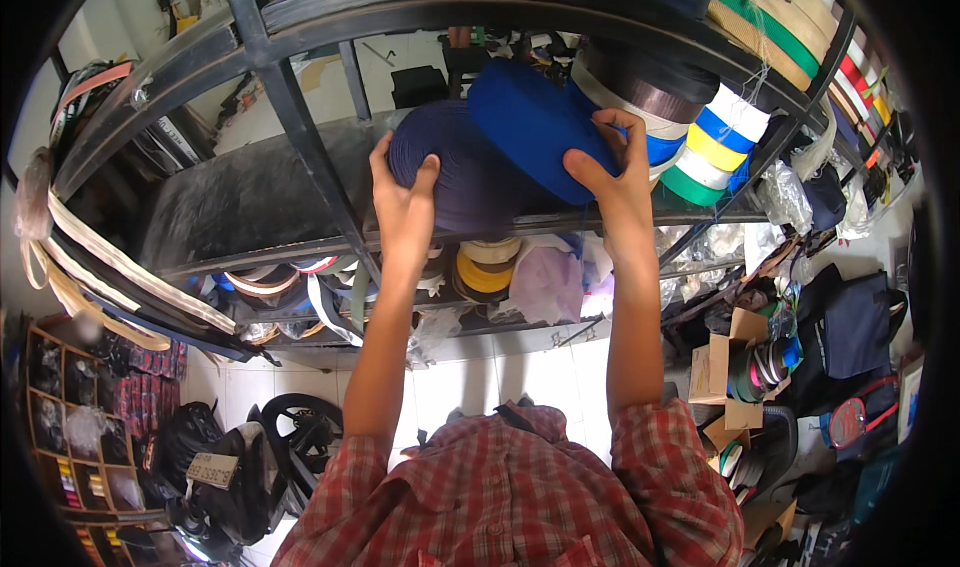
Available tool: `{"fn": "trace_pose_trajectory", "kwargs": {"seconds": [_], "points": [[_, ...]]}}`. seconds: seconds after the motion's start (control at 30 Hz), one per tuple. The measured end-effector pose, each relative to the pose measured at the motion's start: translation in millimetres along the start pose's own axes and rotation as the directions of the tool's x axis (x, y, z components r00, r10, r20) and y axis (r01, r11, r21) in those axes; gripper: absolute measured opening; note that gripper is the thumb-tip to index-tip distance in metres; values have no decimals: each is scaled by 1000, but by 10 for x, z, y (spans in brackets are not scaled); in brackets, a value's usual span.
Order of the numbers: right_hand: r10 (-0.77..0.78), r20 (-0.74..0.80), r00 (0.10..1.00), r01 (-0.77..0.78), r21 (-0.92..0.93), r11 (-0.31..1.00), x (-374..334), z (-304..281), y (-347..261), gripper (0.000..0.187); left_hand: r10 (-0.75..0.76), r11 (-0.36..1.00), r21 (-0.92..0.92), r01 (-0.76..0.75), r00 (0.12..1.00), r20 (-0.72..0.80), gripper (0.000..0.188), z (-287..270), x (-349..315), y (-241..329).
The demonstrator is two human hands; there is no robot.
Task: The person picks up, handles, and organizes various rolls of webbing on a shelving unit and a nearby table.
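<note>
Shelving of black metal [300, 132] spans a storage space packed with rolls of webbing and tape, above a white tiled floor [455, 367]. At its long shelf [250, 192], a person in a red checked shirt [490, 487] steadies two broad coils. Fingers of the left hand [402, 199] clasp the near-left rim of a navy roll [455, 172]; those of the right hand [622, 182] straddle the edge of a bright blue roll [535, 127], which leans tilted over its neighbor. One hand per coil seems to keep such wide, loosely bound layers from slipping. Beside them, stacked rolls [717, 152] lie flat, likely so they cannot roll away. Hidden are both coils' undersides and some fingertips; whether the blue one rests fully on the navy cannot be told. Crumpled plastic [435, 322] below obscures its contents.
</note>
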State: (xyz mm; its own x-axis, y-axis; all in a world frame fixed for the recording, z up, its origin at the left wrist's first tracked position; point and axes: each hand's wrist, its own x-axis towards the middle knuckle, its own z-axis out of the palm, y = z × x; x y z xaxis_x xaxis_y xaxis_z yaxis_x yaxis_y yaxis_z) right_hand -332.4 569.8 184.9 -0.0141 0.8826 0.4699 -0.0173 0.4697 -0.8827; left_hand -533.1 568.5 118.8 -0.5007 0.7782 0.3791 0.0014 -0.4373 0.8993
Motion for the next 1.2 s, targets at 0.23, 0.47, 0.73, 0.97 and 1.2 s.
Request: {"fn": "trace_pose_trajectory", "kwargs": {"seconds": [0.23, 0.47, 0.73, 0.97, 1.2], "points": [[-18, -45, 999, 21, 63, 998, 13, -269, 166, 65, -104, 994, 37, 104, 994, 20, 56, 25, 228, -169], [-74, 20, 997, 69, 192, 979, -240, -698, 194, 71, -153, 984, -66, 165, 976, 157, 59, -122, -327, 446], [120, 34, 992, -122, 483, 867, -585, -1334, 336, 100, 217, 973, 54, -224, 970, 108, 82, -383, -280, 1465], [132, 39, 990, -132, 544, 828, -623, -1332, 399, 100, 237, 960, -224, -170, 916, 325, 37, 756, 913, 2565], [177, 59, 982, -182, 518, 836, -774, -1440, 473, 98, -61, 998, 45, 45, 865, 498, 24, 1439, 1749, 2295]]}}
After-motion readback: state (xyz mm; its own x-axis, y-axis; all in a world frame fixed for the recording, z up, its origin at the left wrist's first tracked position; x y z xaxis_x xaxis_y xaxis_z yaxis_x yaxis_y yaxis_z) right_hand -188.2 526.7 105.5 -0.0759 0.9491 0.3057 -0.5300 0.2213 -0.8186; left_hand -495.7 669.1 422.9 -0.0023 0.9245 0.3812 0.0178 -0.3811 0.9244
